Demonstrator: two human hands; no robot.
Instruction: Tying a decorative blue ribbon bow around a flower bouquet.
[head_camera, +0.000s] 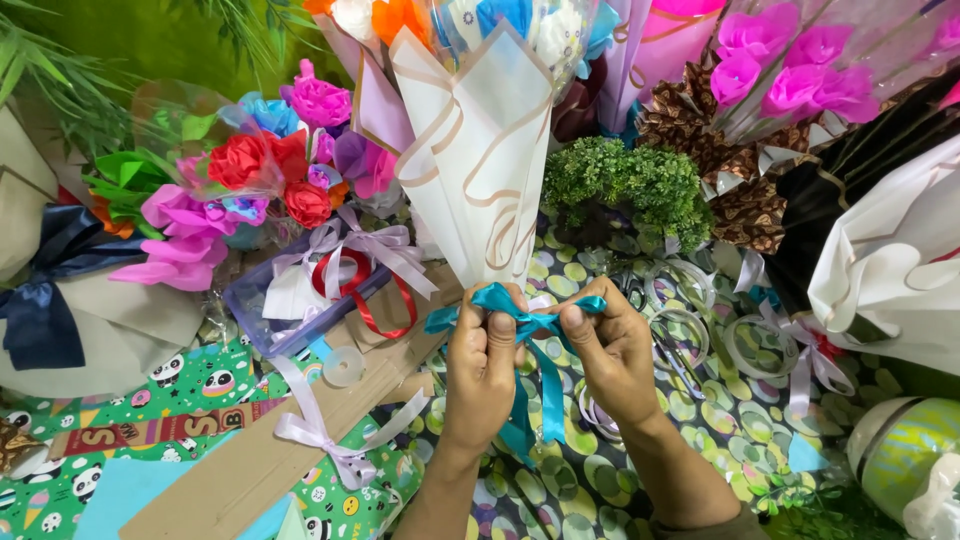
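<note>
We hold a teal ribbon (528, 325) at the narrow neck of a wrapped bouquet (480, 150), just below the cream paper cone with its tan swirl lines. Our left hand (483, 365) pinches one loop of the bow between thumb and fingers, closed tightly on the ribbon. Our right hand (612, 350) pinches the other loop the same way, fingertips shut on the ribbon near the knot. The two tails hang down between our wrists.

The ribbon looks like smooth satin, so we judge it thin, light and soft, and likely to slip through a loose pinch. The best hold seems to be close to the knot, where the loops meet, since pulling far out on a loop would probably flatten it. The paper cone looks stiff but easily creased, so we would keep pressure on the ribbon and not squeeze the wrap. The flowers at the top seem delicate and sit well above our hands.

Around us, a small green bush (628, 185) stands just behind the right hand. A clear box (262, 312) with a red ribbon (362, 290) lies to the left, near a lilac bow (320, 432) resting on a strip of brown cardboard (245, 475). Rolls of clear tape (752, 345) lie on the patterned table cover (720, 420) to the right.
</note>
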